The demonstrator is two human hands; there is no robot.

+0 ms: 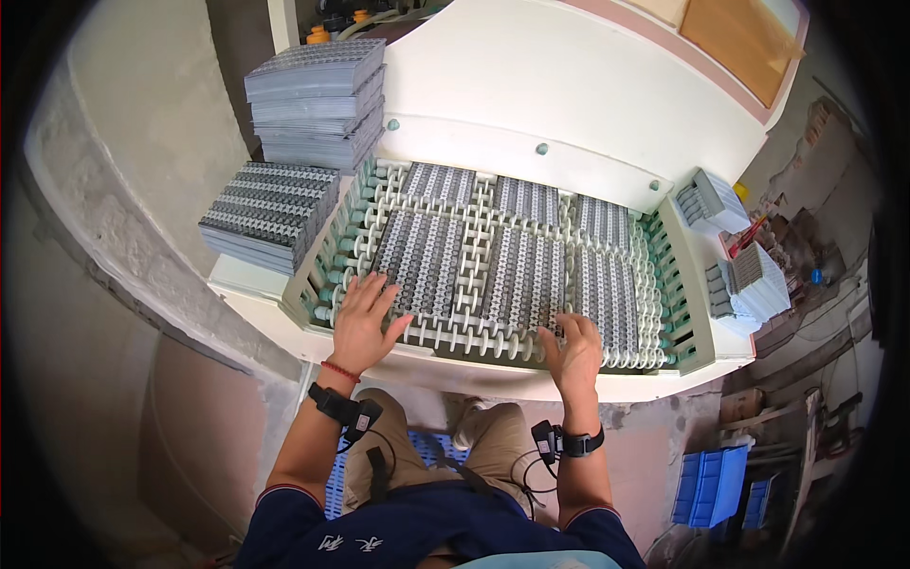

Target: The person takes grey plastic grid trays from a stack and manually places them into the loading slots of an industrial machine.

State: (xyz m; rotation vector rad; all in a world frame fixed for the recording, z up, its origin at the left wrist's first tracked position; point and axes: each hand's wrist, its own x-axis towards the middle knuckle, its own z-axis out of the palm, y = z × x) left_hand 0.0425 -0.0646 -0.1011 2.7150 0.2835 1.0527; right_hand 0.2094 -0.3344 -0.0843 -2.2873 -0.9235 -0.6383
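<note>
A: White roller conveyor (322,266) at a machine outfeed, rough concrete walls around; grey moulded trays lie in rows on the rollers; stacks (270,213) wait at the left.

B: Left hand (362,327) rests flat, fingers spread, on the near-left tray (422,261); right hand (575,353) open at the near edge (526,332), gripping nothing; advisable to lift level, both sides together.

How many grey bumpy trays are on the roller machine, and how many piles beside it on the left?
Grey ribbed plastic trays on white rollers: 6
Stacked piles of grey trays on the left: 2
Total: 8
</note>
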